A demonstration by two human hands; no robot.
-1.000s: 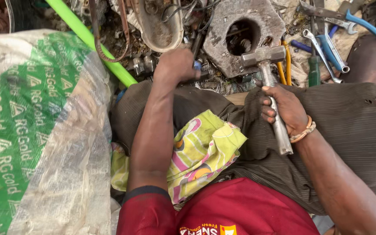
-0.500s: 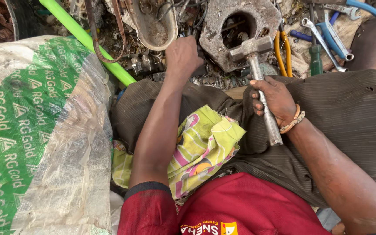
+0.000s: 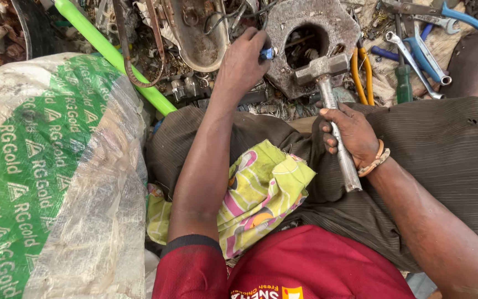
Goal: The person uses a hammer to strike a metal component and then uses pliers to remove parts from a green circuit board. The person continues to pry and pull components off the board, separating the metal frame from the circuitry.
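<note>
Fingers of the right hand are wrapping around the metal handle of a hammer, gripping it at mid-shaft while the steel head is pointing up and away, lying just below the round hole of a grey metal casting. The left hand is reaching forward into the scrap pile, its fingers closing on a small blue piece right at the casting's left edge. A beaded bracelet is circling the right wrist. A yellow-green patterned cloth is lying on the lap between the arms. A green pipe is running diagonally at the left, beside a white and green woven sack. Spanners and blue-handled pliers are lying at the upper right.
</note>
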